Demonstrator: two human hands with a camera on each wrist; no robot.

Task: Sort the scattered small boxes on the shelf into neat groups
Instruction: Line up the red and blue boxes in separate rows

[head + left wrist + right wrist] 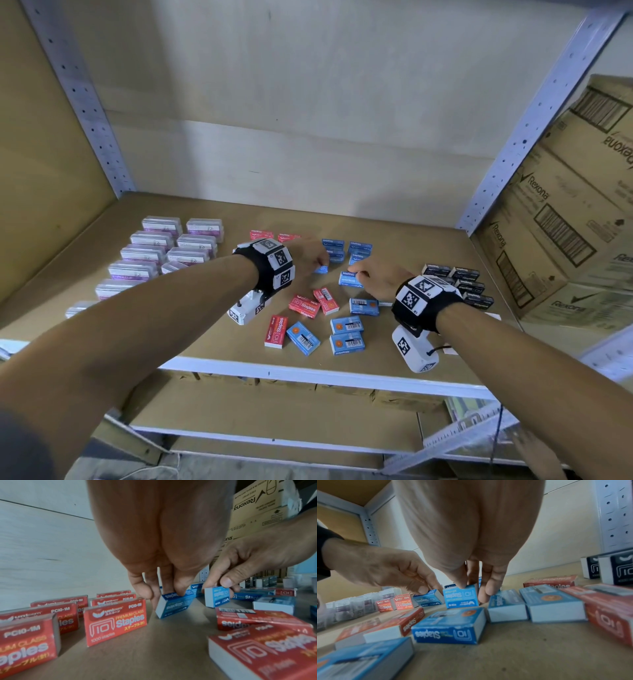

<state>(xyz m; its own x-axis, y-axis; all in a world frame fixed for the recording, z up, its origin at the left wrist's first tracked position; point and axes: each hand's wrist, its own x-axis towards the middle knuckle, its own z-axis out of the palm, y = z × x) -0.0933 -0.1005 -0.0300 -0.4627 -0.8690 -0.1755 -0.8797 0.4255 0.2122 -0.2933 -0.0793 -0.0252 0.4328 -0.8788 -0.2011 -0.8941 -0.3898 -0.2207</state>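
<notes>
Head view: my left hand (310,255) pinches one blue staple box (322,268) and my right hand (373,277) pinches another blue box (350,279), both beside the blue rows at mid-shelf (212,342), with loose red and blue boxes (346,342) lying nearer the front edge.

Left wrist view: my fingertips (178,589) hold the box tilted on one edge. It looks light, stiff and smooth-sided, so I judge a pinch across the long sides is best.

Right wrist view: thumb and fingers clamp the upright box (460,597) by its top. Its far face is hidden, and the print on the distant dark boxes (614,568) is cut off.
</notes>
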